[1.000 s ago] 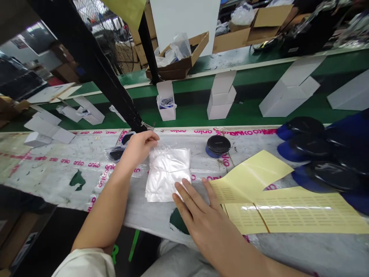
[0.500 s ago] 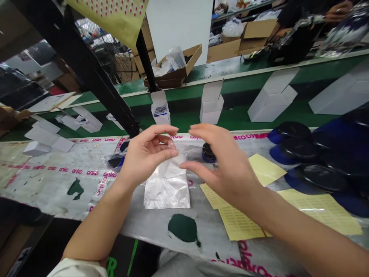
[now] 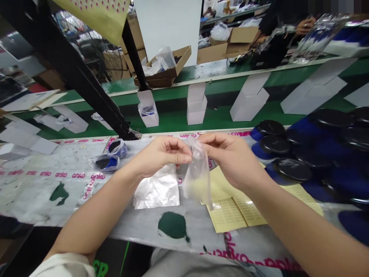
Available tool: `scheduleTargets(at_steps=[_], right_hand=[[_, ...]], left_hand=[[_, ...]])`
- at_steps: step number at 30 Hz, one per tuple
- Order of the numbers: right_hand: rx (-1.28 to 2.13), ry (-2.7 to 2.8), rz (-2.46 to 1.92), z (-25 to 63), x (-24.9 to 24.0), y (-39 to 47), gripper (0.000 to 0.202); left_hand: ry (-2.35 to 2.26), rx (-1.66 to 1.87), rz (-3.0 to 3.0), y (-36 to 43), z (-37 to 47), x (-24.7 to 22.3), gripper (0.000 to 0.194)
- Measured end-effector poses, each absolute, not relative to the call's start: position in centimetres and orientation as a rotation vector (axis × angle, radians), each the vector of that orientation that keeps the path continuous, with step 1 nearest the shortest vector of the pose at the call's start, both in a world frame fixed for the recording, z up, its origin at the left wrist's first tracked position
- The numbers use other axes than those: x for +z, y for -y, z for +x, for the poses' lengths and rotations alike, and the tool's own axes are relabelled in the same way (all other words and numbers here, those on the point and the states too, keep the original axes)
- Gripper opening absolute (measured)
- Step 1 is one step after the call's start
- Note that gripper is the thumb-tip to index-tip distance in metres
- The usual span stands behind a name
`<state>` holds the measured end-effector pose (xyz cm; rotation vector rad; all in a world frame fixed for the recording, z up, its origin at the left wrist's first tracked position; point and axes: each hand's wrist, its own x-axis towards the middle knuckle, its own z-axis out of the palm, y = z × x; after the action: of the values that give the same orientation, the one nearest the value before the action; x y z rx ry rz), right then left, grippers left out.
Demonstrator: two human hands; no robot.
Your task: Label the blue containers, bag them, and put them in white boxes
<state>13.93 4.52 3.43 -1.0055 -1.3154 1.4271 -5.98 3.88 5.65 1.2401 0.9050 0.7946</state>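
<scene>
- Stretching across our view, the plastic-covered worktop (image 3: 37, 196) lies below a green ledge (image 3: 219, 115) that carries open white boxes (image 3: 246, 102).
- To our right, blue containers with black lids (image 3: 291, 169) crowd together, well apart from our hands.
- Yellow label sheets (image 3: 227, 221) lie flat, partly behind our right forearm.
- Our left hand (image 3: 157, 154) and right hand (image 3: 230, 157) face each other above the worktop, close together.
- Below our left hand rests a flat stack of bags (image 3: 157, 192), pale and shiny.
- Between our hands hangs one clear bag (image 3: 198, 177), above the worktop, its lower end loose in front of the label sheets. We judge it almost weightless, limp and slippery, likely to cling to itself and to tear if pulled hard; its top edge, one layer on each side, seems the best place to take hold.
- Smallest of all, our fingers are closed in pinches: the left ones at the bag's upper left edge, the right ones at its top right. We cannot tell whether its mouth is parted.
</scene>
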Motion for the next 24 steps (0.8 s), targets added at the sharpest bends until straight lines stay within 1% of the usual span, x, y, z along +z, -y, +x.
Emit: scheduleTargets(at_steps=[3,6,10,13,16,18,20,22,24], right_hand=[[1.557,1.219,-1.009,14.2,3.3,-4.8,0.029],[1.567,1.2,-1.029,14.3,3.2,-4.8,0.033],[1.497,1.118,-1.013,14.8,3.1,-4.8,0.029],[1.574,1.038,-0.925,15.8,3.2,-4.7,0.026],[1.688,1.196,-0.956,16.9,3.0,-4.3,0.026],[1.565,1.402,-1.106,17.4,2.5,-4.1,0.025],[1.259,1.614,-1.3,17.6,1.7,-4.0,0.02],[0.962,1.794,-1.448,17.6,1.0,-4.0,0.015],[0.771,1.92,-1.543,17.4,0.6,-4.3,0.011]], left_hand=[[-0.851,0.983,1.263,-4.4,-4.4,5.5,0.026],[-0.923,1.105,1.267,-5.0,-3.2,5.1,0.038],[-0.958,1.152,1.254,-5.4,-2.9,4.9,0.031],[-0.834,1.173,1.078,-5.0,-3.2,4.6,0.037],[-0.713,1.045,0.884,-4.0,-3.5,3.5,0.041],[-0.741,0.896,0.846,-3.5,-3.7,2.5,0.037],[-0.858,0.833,0.883,-3.3,-3.8,1.4,0.031],[-1.017,0.893,1.005,-3.5,-3.6,0.6,0.024],[-1.16,0.993,1.142,-4.0,-3.2,0.1,0.018]])
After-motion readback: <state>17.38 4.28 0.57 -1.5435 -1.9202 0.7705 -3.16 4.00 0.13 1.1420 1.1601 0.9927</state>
